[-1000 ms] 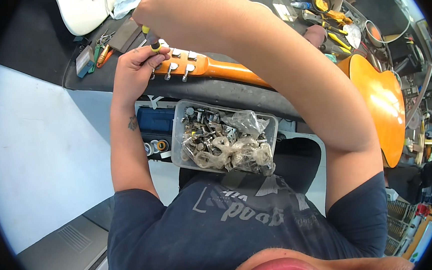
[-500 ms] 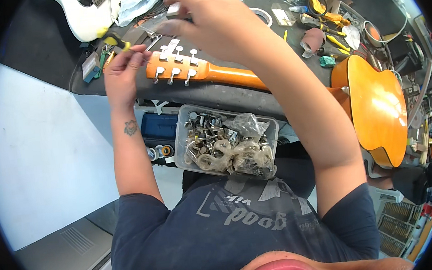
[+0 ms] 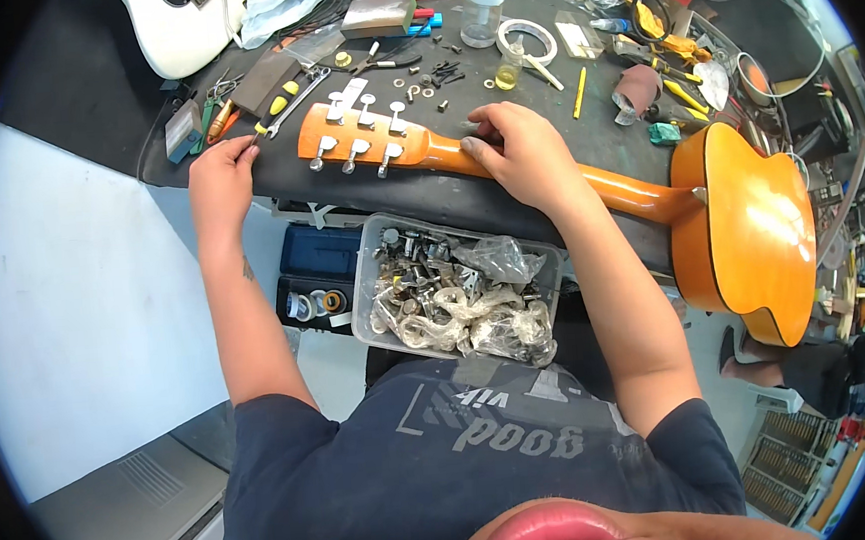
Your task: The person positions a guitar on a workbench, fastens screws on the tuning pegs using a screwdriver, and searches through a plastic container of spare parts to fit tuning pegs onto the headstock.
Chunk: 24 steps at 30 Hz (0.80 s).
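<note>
My left hand [image 3: 221,184] is at the bench's left front, its thumb and fingers pinched at the near end of a yellow-and-black screwdriver [image 3: 279,105]. The screwdriver slants beside a dark rectangular block [image 3: 267,84]. An orange-brown guitar [image 3: 751,238] lies face down, its neck reaching left along the front of the bench. My right hand [image 3: 525,153] rests over the neck, thumb on the near part and fingers curled toward the far side. On the headstock [image 3: 319,137], just right of my left hand, several silver tuning machines [image 3: 355,153] stick out along both edges.
A clear plastic tub [image 3: 362,295] of metal parts and bags sits in front of me. Behind the headstock are screws [image 3: 447,72], a wrench [image 3: 298,101], pliers [image 3: 370,60], a tape roll [image 3: 526,35] and a bottle [image 3: 482,16]. A white guitar body [image 3: 161,38] lies far left.
My right hand has come down from above the bench to the guitar neck. My left hand has moved slightly left and down, and the screwdriver's handle has swung rightward. The headstock has shifted slightly.
</note>
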### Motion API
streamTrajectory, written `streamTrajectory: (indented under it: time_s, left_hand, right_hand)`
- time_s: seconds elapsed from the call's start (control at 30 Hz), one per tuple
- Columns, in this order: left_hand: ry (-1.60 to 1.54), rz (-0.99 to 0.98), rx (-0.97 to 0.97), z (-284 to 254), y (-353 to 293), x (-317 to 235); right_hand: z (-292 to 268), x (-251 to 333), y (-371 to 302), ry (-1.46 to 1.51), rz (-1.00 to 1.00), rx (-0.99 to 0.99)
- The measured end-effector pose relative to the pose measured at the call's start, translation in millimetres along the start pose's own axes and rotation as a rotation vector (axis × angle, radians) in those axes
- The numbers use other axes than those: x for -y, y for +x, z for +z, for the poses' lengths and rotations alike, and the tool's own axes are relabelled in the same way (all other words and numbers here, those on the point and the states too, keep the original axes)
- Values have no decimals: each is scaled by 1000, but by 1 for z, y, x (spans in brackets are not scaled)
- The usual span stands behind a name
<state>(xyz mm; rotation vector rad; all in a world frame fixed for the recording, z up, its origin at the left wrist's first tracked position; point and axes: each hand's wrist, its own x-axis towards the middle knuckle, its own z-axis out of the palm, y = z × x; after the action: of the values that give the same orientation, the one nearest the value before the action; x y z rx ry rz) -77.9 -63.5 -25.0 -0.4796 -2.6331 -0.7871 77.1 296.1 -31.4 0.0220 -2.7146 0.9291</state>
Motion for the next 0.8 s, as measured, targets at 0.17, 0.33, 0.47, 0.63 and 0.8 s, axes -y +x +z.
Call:
streamTrajectory:
  time_s: [0.17, 0.33, 0.47, 0.63, 0.8]
  left_hand:
    - [91, 43, -36, 15, 8, -7]
    - [107, 99, -179, 50, 9, 16]
    - [48, 202, -254, 72, 22, 9]
    - [-132, 32, -151, 70, 6, 44]
    - [12, 121, -176, 83, 13, 39]
  right_hand:
    - [3, 6, -8, -128, -126, -94]
    - [5, 10, -14, -107, -106, -103]
    - [3, -3, -18, -224, -111, -197]
    - [14, -4, -25, -248, -143, -194]
    - [13, -13, -22, -245, -168, -205]
